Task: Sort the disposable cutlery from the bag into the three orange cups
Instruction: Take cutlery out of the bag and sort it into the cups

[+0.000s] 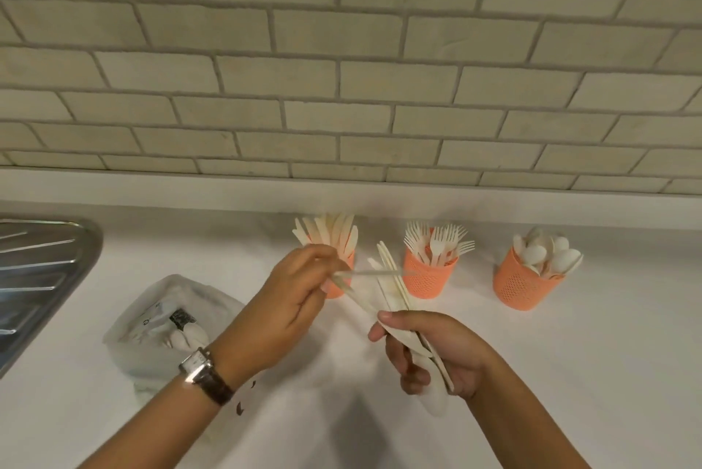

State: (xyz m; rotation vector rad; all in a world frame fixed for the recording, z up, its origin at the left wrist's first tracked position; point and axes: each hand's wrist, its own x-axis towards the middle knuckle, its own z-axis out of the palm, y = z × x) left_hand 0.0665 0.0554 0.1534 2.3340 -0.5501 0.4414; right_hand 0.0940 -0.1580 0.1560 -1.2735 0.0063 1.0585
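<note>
Your right hand (pixel 429 351) curls round a fanned bundle of cutlery (pixel 391 292) above the counter (pixel 569 362); your left hand (pixel 292 290) pinches one blurred piece (pixel 370 272) (type unclear) before the three orange cups (pixel 429 278), the bag (pixel 167 320) lying left

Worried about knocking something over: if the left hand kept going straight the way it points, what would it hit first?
Probably the knife cup: the left hand, pinching one piece, points at it, though depth is unclear. The bundle in the right hand lies off to the side.
</note>
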